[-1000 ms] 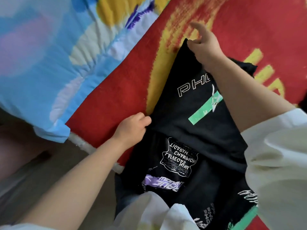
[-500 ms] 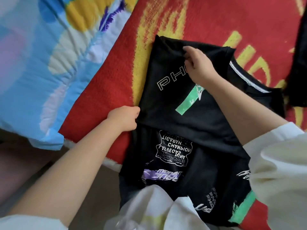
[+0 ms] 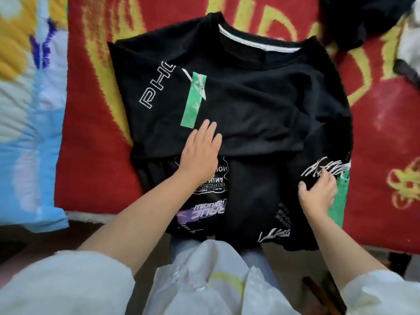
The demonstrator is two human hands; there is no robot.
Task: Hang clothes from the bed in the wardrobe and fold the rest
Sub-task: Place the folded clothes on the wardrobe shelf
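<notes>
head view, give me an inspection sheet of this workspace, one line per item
surface: red blanket with yellow patterns covers the bed.
job's things: black t-shirt lies on the blanket, collar away from the person, left side folded inward, hem at the bed's near edge.
clutter: dark clothes at far right; blue patterned quilt at left.
grippers: left hand rests flat on the shirt, fingers straight; right hand grips the shirt's right edge with curled fingers.
cables: nothing seen.
surroundings: white garment bunched in front of the person; floor too blurred to tell.
</notes>
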